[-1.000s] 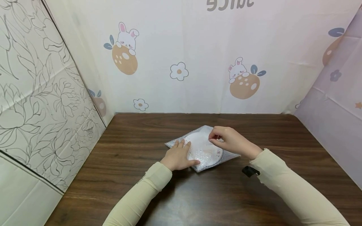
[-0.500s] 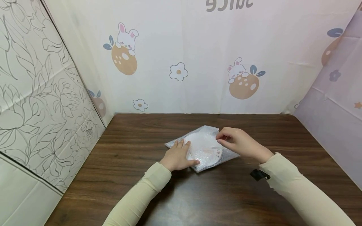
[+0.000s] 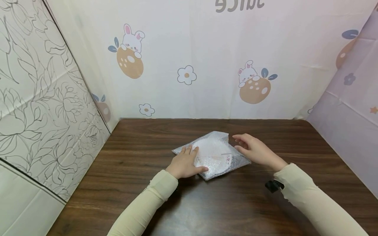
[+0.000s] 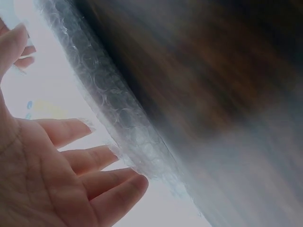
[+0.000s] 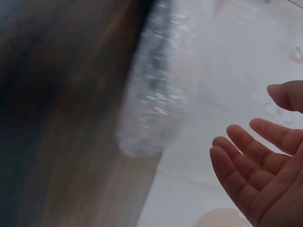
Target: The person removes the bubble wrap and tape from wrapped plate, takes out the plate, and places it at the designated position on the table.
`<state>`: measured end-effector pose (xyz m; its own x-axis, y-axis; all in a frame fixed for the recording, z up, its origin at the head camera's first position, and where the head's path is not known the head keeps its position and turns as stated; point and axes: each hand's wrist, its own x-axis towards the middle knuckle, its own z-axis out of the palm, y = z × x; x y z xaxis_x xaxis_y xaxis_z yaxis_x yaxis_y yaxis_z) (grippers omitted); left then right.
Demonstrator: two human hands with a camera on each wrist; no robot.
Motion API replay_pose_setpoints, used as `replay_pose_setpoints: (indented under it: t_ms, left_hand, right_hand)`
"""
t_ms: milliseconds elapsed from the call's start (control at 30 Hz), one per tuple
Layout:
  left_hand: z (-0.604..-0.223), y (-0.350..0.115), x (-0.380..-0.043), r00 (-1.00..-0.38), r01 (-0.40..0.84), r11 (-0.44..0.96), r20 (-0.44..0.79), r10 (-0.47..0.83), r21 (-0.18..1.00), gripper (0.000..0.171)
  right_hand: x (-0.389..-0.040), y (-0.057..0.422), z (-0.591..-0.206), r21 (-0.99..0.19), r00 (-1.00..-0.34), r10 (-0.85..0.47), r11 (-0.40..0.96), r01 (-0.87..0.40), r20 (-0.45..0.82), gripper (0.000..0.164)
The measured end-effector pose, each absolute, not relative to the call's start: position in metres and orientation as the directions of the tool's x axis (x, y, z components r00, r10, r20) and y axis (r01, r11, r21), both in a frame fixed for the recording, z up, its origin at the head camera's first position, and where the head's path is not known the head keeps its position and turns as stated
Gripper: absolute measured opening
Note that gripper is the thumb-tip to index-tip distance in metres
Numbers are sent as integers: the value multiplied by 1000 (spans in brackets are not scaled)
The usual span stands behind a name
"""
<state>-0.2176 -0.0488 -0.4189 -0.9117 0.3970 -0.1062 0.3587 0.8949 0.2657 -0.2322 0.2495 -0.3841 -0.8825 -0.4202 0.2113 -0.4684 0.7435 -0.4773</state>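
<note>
A bubble wrap package lies flat on the table, with a round white thing inside, dark-edged and printed near its right side. The wrap's upper right edge has a notch. My left hand rests on the package's left part, fingers spread and thumb apart; in the left wrist view the hand is seen from the palm side beside the wrap. Just right of the package hovers my right hand, fingers loosely bent, nothing visible in it. The right wrist view shows that hand apart from the wrap.
The dark wood-grain table reaches back to a printed curtain. Panels with line-drawn flowers stand along the left side, and another curtain hangs on the right. A black strap piece hangs at my right cuff.
My right hand has moved right, from over the package to beyond its edge, and its pinched fingertips have parted. The left hand has stayed in place on the package.
</note>
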Motion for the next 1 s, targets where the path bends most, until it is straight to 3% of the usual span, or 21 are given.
replay_pose_setpoints:
  t_ms: [533,1000]
  left_hand:
    - [-420,-50,-218,-909,366,887,-96,406,280,97]
    - [-420,-52,-219,-906,368,881,-101,412,296,94]
  right_hand:
    - [-235,235,-416,-465,-861,-499,788,-403,-100,92]
    - [-230,220,-417,-335,-862,-488,842,-423,-138,85]
